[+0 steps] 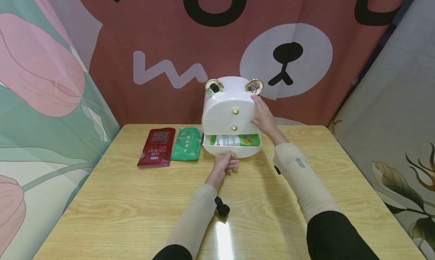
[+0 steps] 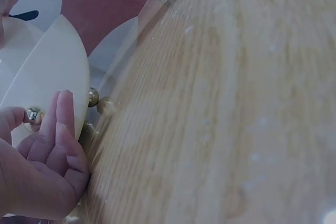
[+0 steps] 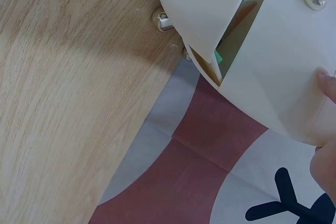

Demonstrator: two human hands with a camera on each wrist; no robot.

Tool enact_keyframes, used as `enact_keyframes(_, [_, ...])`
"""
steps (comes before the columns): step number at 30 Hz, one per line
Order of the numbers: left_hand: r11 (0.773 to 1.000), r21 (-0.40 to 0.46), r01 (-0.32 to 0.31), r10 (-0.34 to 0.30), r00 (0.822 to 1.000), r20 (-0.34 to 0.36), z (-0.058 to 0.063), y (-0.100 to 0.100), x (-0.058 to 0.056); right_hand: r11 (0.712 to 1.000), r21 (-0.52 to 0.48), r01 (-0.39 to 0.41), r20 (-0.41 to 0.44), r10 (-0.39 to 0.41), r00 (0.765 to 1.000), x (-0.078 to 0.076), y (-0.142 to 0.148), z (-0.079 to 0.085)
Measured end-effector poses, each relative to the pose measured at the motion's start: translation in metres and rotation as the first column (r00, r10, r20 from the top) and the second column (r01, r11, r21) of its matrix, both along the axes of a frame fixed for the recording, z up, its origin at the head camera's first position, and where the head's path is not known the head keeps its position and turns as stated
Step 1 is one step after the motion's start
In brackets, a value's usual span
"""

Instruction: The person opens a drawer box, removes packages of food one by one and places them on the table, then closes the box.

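Note:
A white rounded mini drawer cabinet with two gold-rimmed round ears stands at the far side of the table. Its bottom drawer is pulled partway out, with a green and white packet lying inside. My left hand is low at the drawer front, thumb and a finger pinching the gold knob; the other fingers extend beside it. Against the cabinet's right side rests my right hand, fingers stretched up by the ear and thumb on the front face. Part of that hand is cut off in the right wrist view.
Left of the cabinet, a dark red packet and a green packet lie flat on the wooden table. A printed cloth hangs right behind the table's back edge.

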State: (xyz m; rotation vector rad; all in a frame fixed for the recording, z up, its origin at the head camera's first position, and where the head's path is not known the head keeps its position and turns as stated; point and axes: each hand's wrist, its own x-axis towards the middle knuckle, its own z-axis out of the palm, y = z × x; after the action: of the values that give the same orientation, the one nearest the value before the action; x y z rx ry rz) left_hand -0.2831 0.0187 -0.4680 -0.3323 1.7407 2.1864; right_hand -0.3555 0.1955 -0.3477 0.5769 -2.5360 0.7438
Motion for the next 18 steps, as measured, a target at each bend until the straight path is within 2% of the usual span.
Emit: enact_keyframes(18, [1.000,-0.022,-0.015,0.014,1.000,-0.011,0.003,0.000,0.014,1.000,-0.025,-0.007,-0.013,0.006,1.000,0.002,-0.001,0.001])
